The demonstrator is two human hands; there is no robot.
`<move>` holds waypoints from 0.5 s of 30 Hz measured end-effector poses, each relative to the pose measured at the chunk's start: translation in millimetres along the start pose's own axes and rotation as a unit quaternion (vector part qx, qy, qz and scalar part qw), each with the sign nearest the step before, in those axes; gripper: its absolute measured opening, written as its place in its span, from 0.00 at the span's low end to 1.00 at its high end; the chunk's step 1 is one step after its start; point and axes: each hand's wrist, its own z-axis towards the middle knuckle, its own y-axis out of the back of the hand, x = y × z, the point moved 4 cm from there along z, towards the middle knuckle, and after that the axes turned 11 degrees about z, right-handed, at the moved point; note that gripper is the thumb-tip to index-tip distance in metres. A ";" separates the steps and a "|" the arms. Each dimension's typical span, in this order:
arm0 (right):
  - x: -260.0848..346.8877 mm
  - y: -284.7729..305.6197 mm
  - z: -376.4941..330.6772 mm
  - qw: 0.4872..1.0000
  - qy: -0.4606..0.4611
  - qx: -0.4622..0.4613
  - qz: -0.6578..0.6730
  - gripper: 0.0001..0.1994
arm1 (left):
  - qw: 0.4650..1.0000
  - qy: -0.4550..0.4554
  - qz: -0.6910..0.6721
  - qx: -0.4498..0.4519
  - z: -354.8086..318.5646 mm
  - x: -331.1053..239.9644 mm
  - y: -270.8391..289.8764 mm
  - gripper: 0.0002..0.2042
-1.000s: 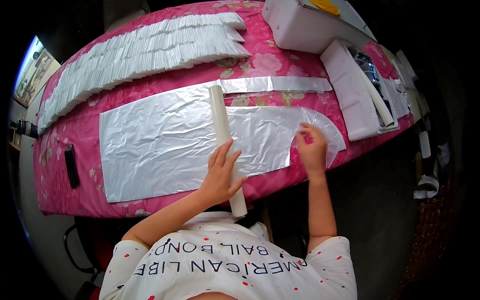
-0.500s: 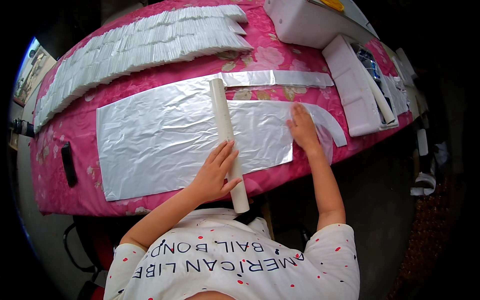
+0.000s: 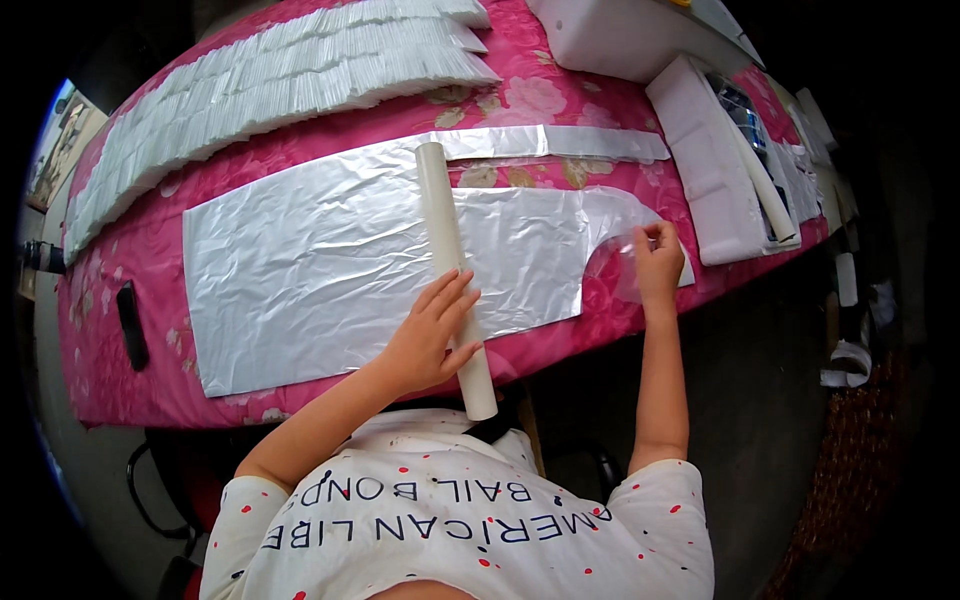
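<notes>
A stack of silvery white plastic bags point(image 3: 300, 270) lies flat, with two long handle strips reaching right. Across it, from far to near, lies a pale round tube point(image 3: 441, 215), its near end past the table's front edge. My left hand point(image 3: 432, 335) rests on the tube's near half, fingers stretched out and not wrapped round it. At the lower handle strip, my right hand point(image 3: 658, 262) has its fingers pinched together on the edge of a thin plastic bag. That bag's film looks see-through and lifted beside the hand, over a curved gap showing the pink cloth.
Long rows of folded white plastic point(image 3: 300, 85) cover the far left of the pink flowered tablecloth point(image 3: 540, 95). A black oblong object point(image 3: 132, 325) lies at left. White foam boxes point(image 3: 690, 165) stand at the far right, one holding a white roll and packets.
My right hand has gone from lying flat on the bags to a pinch farther right and nearer me, pulling the film. My left hand stays on the tube.
</notes>
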 end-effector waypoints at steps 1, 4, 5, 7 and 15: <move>38.6 -12.1 -9.6 0.999 -0.004 0.025 0.034 0.09 | 0.998 0.031 -0.052 -0.024 -1.1 1.1 4.8 0.26; 122.6 -57.1 -58.0 0.953 -0.049 0.226 0.197 0.08 | 0.942 0.145 -0.297 -0.060 -6.5 11.7 11.7 0.22; 149.7 -68.7 -76.6 0.922 -0.037 0.318 0.217 0.11 | 0.879 0.196 -0.431 -0.049 -10.3 20.7 6.7 0.21; 175.8 -96.1 -114.1 0.860 -0.033 0.439 0.257 0.17 | 0.749 0.254 -0.611 -0.036 -19.0 32.1 10.9 0.20; 192.9 -143.9 -172.3 0.788 0.015 0.553 0.270 0.24 | 0.848 0.406 -0.339 -0.025 -85.2 84.9 39.7 0.10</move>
